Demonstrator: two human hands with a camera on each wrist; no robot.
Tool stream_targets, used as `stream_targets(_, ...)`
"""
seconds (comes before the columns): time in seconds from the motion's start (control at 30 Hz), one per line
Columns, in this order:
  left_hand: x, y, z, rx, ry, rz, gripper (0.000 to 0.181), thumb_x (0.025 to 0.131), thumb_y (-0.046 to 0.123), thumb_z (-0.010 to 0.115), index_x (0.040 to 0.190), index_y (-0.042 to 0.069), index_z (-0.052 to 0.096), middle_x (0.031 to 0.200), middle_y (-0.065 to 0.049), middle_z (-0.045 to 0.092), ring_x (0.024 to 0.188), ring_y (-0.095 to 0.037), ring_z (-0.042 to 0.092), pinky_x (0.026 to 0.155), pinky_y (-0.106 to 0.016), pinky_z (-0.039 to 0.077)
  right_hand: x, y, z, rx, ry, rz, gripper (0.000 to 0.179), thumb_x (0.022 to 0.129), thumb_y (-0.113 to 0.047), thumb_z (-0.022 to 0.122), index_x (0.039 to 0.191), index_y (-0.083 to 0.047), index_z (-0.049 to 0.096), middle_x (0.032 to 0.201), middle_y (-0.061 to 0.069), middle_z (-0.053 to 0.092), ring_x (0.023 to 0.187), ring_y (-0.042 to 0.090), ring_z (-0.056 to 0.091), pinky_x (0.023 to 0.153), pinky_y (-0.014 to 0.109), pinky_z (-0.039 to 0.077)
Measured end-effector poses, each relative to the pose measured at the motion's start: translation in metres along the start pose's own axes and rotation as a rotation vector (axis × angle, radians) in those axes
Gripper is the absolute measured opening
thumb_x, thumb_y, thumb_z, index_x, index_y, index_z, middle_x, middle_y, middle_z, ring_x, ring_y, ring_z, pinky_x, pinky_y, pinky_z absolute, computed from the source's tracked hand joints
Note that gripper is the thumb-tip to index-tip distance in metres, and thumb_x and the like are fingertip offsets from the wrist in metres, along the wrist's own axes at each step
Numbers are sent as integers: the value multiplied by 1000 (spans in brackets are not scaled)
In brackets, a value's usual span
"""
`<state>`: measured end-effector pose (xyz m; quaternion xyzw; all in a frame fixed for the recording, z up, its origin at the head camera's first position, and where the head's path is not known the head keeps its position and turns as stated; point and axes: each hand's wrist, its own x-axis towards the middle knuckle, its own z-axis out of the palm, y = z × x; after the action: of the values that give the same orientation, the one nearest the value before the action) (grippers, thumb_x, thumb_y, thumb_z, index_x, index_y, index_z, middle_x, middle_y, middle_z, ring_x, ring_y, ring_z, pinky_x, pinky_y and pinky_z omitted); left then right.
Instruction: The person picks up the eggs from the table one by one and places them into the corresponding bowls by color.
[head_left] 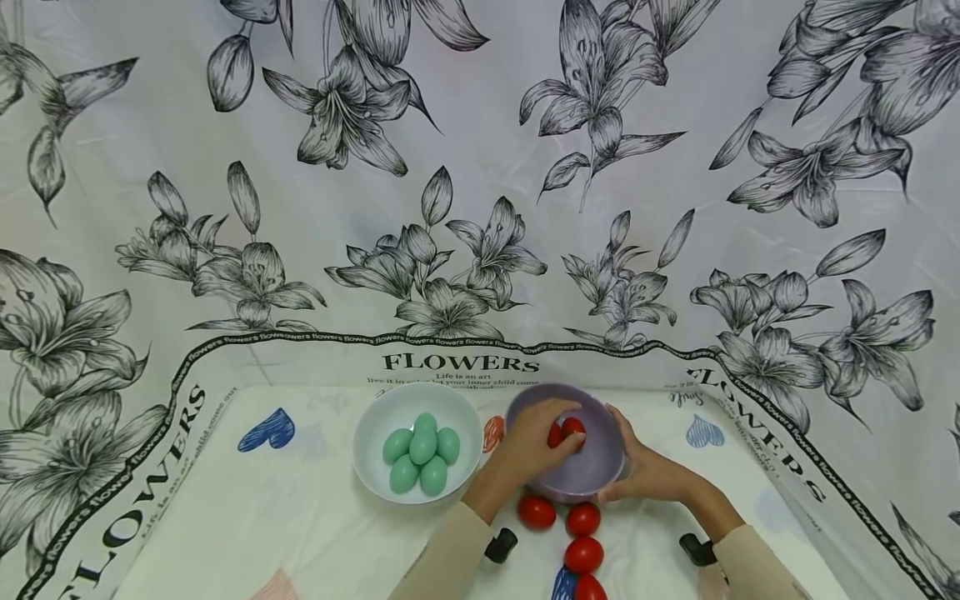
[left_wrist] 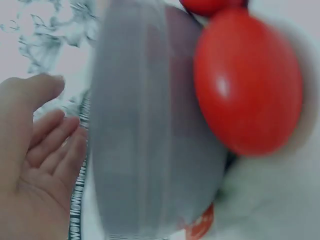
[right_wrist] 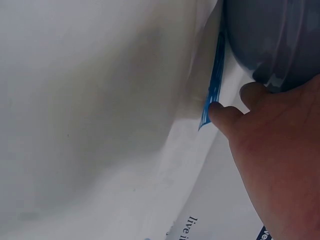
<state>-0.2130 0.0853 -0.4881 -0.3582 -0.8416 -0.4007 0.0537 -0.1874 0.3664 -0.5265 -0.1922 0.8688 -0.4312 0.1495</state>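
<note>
A purple bowl (head_left: 592,475) stands on the table with red eggs (head_left: 573,428) inside, partly hidden by a hand. My left hand (head_left: 525,442) reaches over its left rim, thumb and fingers spread around the eggs. In the left wrist view, the palm (left_wrist: 42,195) shows nothing in it, and the fingers are loosely bent above the grey-looking bowl wall (left_wrist: 145,125). At the bowl's right side, my right hand (head_left: 652,475) holds the outer wall between thumb and fingers. The right wrist view shows that hand (right_wrist: 280,135) against the bowl (right_wrist: 270,40).
Several red eggs (head_left: 583,554) lie on the cloth in front of the purple bowl, the closest right by its base. To the left stands a white bowl (head_left: 367,475) with several green eggs (head_left: 423,447). A flower-printed curtain (head_left: 480,183) hangs behind the table.
</note>
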Motion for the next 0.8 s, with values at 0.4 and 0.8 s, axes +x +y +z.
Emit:
stream_targets(0.4, -93, 51, -20, -312, 111, -3, 42, 103, 36, 71, 143, 29, 62, 139, 10, 65, 125, -8, 62, 106, -33, 55, -6, 0, -1, 29, -5, -17, 143, 77, -18, 95, 168, -27, -14, 173, 20, 10, 146, 50, 36, 106, 50, 48)
stream_targets(0.8, -142, 62, 45, -550, -154, -162, 44, 99, 31, 74, 140, 17, 66, 131, 10, 67, 116, -1, 62, 99, -23, 55, -3, 0, 2, -27, 8, -45, 144, 76, -18, 95, 168, -30, -16, 172, 26, 10, 148, 56, 29, 107, 67, 40)
